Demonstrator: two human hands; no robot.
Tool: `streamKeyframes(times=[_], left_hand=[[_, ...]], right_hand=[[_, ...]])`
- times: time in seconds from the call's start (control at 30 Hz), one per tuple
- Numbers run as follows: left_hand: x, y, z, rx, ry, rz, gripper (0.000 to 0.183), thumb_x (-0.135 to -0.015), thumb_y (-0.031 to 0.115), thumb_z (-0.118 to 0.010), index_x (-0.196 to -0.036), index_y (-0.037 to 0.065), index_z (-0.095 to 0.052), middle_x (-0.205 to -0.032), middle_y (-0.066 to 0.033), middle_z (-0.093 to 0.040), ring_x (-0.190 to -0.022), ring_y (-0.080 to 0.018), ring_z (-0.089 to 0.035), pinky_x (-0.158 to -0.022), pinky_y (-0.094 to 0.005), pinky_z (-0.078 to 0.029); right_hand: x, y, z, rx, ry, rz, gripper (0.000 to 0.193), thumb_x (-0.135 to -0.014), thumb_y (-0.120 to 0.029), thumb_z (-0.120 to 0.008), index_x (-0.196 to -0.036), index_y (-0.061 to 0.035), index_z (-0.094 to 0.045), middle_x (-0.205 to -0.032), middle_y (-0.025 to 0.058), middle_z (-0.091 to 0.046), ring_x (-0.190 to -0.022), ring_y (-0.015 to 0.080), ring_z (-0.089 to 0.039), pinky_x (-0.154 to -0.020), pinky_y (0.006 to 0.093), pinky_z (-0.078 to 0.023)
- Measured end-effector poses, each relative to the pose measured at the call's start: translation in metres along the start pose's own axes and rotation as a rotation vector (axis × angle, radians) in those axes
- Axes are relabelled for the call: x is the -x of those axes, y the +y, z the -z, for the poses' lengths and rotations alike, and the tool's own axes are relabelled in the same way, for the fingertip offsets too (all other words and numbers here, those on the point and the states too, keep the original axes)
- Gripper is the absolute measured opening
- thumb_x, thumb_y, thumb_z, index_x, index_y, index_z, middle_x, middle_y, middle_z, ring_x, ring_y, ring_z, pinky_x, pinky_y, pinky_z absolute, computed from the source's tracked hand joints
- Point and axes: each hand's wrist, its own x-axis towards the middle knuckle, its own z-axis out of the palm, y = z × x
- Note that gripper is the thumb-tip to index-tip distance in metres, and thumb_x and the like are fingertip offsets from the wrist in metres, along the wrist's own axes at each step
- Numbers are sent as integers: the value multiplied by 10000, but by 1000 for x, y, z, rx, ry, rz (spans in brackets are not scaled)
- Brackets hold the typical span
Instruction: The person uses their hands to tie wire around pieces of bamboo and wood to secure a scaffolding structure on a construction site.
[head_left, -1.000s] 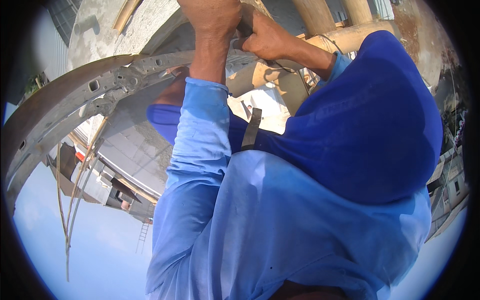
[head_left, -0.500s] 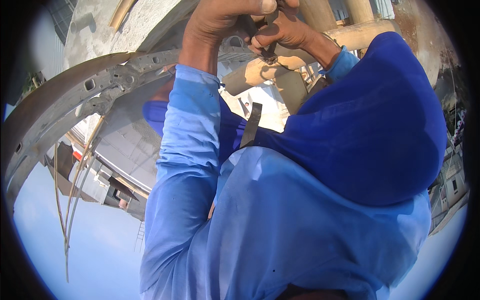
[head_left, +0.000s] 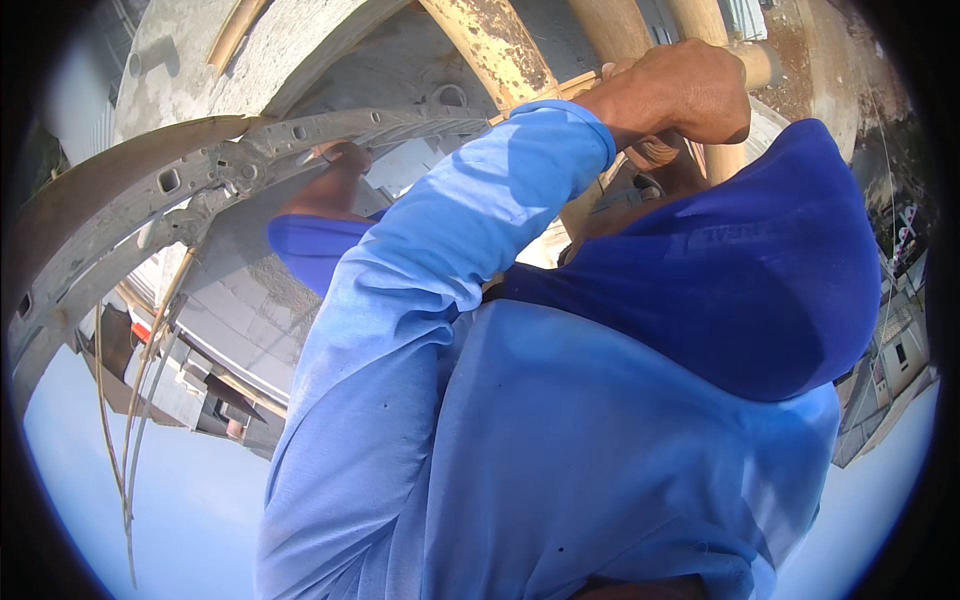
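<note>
My left hand [head_left: 695, 92] reaches across to the upper right, its back toward me and its fingers curled closed beside the bamboo poles [head_left: 612, 30]. Whatever it grips is hidden under the fist. Below it, my right hand [head_left: 682, 172] shows only in part, between the left fist and my raised knee; its fingers are mostly covered. Tan curved strands [head_left: 652, 152] sit between the two hands, too unclear to name. A thin split bamboo strip [head_left: 578, 84] runs out to the left from near my left wrist.
A mottled yellow pole [head_left: 497, 50] slants in at the top. On the left curves a grey metal beam with holes [head_left: 205, 165], and my bare foot [head_left: 343, 155] is beside it. Thin sticks [head_left: 135, 430] hang at lower left; rooftops and sky lie beyond.
My left hand has swung from top centre to the right, over the right hand. My right hand has drawn back toward the knee. The dark strip at my waist is no longer visible.
</note>
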Motion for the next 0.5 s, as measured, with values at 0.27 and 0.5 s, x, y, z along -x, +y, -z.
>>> streamKeyframes(times=[0.27,0.5], left_hand=[[31,-69,36,464,887,-5,331,-659,165,-626,-917,-42,-607,-871,-183,-622,-818,-283,-617,-727,-370,-494],[50,-62,39,375,1189,162,435,-704,192,-701,-1029,-43,-534,-922,-123,-590,-869,-221,-573,-767,-339,-462]], right_hand=[[-55,-36,-105,907,-243,-66,541,-733,-170,-747,-1196,-35,-500,-1180,115,-541,-1090,203,-517,-944,354,-412],[-86,-5,-65,711,-429,44,312,-747,-183,-720,-994,-20,-620,-917,83,-636,-862,181,-596,-780,322,-476]])
